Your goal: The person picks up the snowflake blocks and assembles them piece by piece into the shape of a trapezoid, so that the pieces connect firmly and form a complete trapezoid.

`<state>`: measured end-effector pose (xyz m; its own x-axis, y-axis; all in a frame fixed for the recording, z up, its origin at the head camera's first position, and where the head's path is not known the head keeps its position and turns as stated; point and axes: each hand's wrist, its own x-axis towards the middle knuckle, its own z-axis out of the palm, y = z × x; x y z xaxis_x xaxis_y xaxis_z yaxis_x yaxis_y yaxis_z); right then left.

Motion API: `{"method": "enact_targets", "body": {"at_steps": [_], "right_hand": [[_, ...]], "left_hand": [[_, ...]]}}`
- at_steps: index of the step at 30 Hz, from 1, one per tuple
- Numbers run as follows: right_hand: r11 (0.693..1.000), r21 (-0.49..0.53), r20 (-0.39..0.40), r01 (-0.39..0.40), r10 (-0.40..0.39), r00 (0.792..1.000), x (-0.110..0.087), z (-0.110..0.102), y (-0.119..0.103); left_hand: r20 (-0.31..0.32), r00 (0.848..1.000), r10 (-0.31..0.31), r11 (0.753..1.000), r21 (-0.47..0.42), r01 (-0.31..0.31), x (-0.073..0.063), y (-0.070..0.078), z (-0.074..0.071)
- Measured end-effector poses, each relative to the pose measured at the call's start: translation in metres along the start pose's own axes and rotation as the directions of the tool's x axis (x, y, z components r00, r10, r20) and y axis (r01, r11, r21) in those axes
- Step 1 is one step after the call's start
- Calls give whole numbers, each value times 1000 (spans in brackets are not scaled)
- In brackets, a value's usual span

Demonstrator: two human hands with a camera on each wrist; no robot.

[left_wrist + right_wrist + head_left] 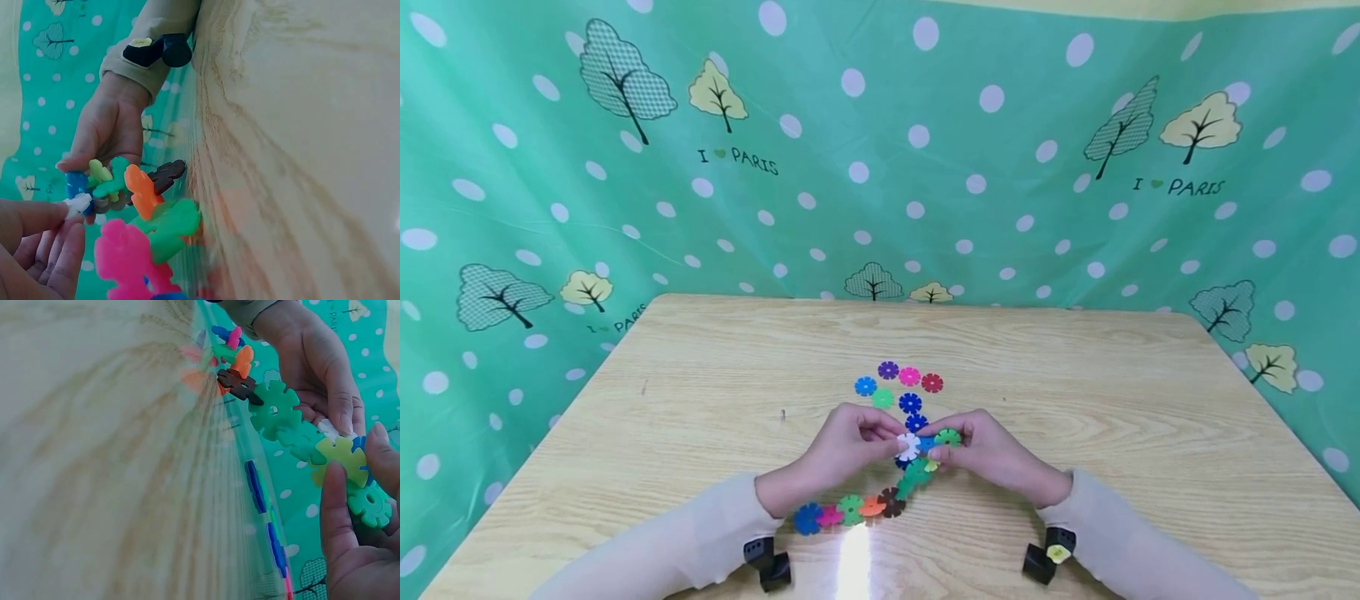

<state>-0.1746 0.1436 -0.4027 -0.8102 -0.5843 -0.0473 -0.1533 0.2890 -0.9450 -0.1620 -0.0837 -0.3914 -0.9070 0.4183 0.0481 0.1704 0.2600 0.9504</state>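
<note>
My left hand (842, 446) pinches a white notched plastic disc (908, 447) between thumb and fingers. Facing it, my right hand (1000, 457) grips linked snowflake discs: a blue disc (927, 444), a green disc (948, 437) and a yellow disc (350, 457). The white disc meets the blue one; how deep their slots engage is hidden by fingers. From the hands a joined chain runs down and left through teal-green discs (275, 410), a brown disc (891, 502), an orange disc (872, 506), a green disc (850, 509), a pink disc (830, 515) and a blue end disc (808, 518).
Beyond the hands lie several separate discs: purple (888, 370), pink (910, 377), red (932, 383), light blue (865, 386), light green (883, 398) and dark blue (910, 403). The wooden table (700, 358) ends against a green dotted curtain (880, 200).
</note>
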Motion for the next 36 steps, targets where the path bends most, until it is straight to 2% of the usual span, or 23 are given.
{"method": "enact_targets", "body": {"at_steps": [6, 12, 20, 26, 32, 36], "right_hand": [[1000, -4, 3, -3, 3, 1000, 0, 1, 0], [1000, -5, 12, -31, 31, 999, 1, -1, 3], [997, -16, -18, -78, 77, 997, 2, -2, 10], [996, 33, -16, -79, 80, 997, 2, -2, 13], [995, 70, -31, -65, 67, 997, 3, 1, 12], [994, 82, -50, -67, 72, 996, 3, 3, 10]], "left_hand": [[7, 1000, -20, 999, -40, 20, 2, -1, 3], [12, 997, -73, 994, -80, 73, 5, -3, 4], [-13, 992, -123, 981, -154, 119, 12, -5, 7], [-5, 988, -154, 967, -206, 150, 15, -7, 10], [26, 988, -151, 964, -219, 153, 17, -10, 12], [48, 987, -155, 970, -180, 161, 17, -11, 7]]}}
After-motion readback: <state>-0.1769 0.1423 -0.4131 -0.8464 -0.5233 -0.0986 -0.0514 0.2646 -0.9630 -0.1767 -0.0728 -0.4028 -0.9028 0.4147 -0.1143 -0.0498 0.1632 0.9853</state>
